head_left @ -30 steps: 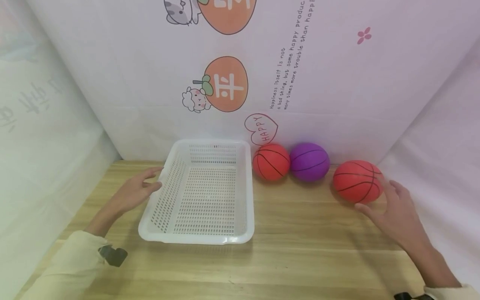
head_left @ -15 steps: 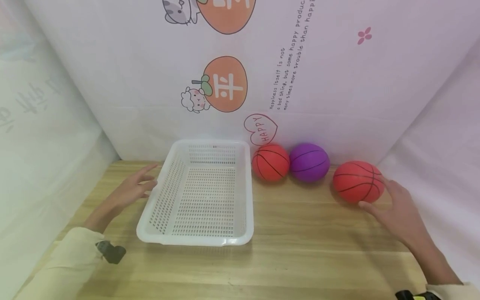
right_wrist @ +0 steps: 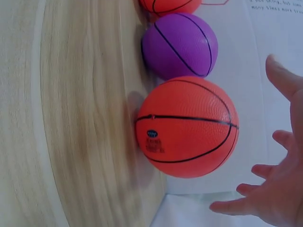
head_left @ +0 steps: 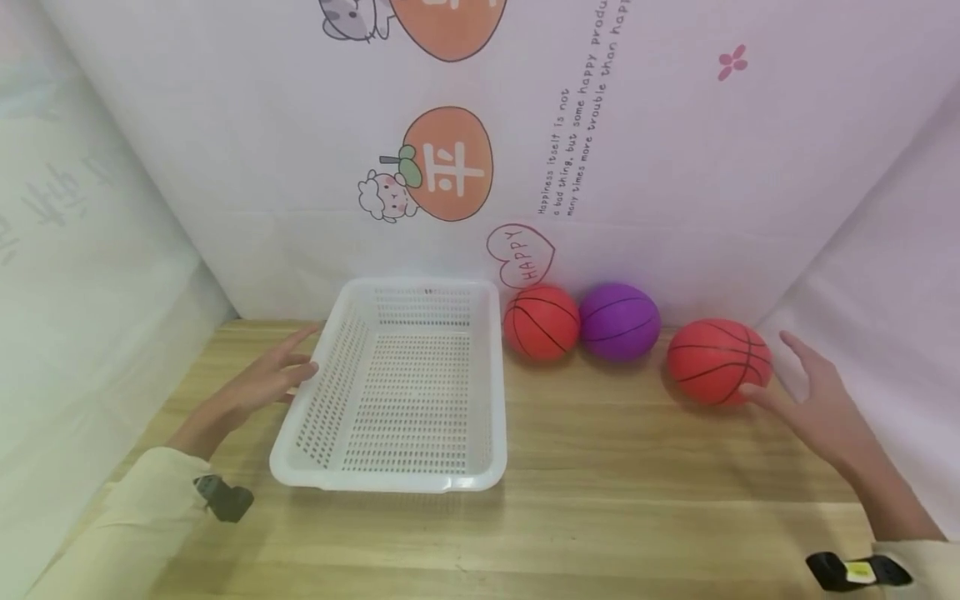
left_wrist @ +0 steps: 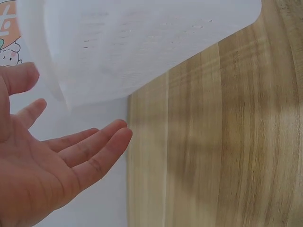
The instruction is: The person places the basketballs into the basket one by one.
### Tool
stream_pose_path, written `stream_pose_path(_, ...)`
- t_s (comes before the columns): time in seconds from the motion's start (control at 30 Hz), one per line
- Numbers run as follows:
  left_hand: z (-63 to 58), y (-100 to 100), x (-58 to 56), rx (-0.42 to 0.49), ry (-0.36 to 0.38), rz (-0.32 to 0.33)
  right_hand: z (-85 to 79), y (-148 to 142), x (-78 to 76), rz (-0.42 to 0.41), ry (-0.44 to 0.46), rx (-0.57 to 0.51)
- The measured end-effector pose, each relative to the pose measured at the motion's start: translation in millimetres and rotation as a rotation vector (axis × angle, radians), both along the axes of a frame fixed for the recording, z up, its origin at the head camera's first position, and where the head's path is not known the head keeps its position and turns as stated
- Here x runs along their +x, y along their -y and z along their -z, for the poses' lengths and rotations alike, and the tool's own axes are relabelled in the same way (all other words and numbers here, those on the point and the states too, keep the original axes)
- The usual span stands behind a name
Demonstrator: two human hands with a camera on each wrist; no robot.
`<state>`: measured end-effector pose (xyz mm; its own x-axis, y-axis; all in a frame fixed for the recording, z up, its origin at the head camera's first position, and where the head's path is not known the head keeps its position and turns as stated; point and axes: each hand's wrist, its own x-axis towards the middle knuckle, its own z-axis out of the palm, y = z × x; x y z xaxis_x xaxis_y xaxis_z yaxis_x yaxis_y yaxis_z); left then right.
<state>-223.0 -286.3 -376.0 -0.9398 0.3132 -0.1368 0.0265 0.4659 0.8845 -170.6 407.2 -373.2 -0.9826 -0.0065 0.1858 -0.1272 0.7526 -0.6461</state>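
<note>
My left hand [head_left: 258, 385] is beside the left rim of a white plastic basket [head_left: 498, 417], its fingers spread and loosely bent. In the left wrist view that hand [left_wrist: 52, 170] has nothing in its palm, and the basket's perforated side [left_wrist: 142, 42] rises above it. At the right, a red toy basketball [head_left: 718, 362] sits on the table. My right hand [head_left: 821, 408] is spread just to the right of this ball, thumb low at its near side. The right wrist view has a gap between the hand [right_wrist: 274, 184] and the red basketball [right_wrist: 187, 127].
Another red basketball [head_left: 542, 322] and a purple one [head_left: 619, 322] sit side by side against the back, right of the basket. A printed white cloth [head_left: 645, 167] forms the back wall, with white cloth on both sides. The wooden table [head_left: 600, 500] lies beneath.
My right hand has drawn away from the right-hand red ball, to the right. The left hand has moved slightly left. The basket and balls stay about where they were.
</note>
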Motion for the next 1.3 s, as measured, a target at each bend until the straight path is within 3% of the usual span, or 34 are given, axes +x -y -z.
stream_pose_path(0.33,3.0,-3.3,-5.0,0.050,0.058,0.060,3.8,-12.4,-7.9,-0.049,0.134,-0.061)
stream_pose_path(0.67,6.1,0.4,-10.1,0.064,0.096,0.029,6.0,-12.7,-10.2,-0.029,0.135,-0.068)
stream_pose_path(0.97,12.2,1.7,-11.7,0.098,0.080,0.059,11.6,-14.6,-15.6,-0.043,0.135,-0.108)
stream_pose_path(1.17,15.5,6.9,-7.1,0.116,0.095,0.066,22.5,-18.8,-24.1,-0.064,0.197,-0.201)
stream_pose_path(1.3,18.5,7.5,-10.8,0.137,0.097,0.086,28.2,-26.6,-29.0,-0.076,0.226,-0.295)
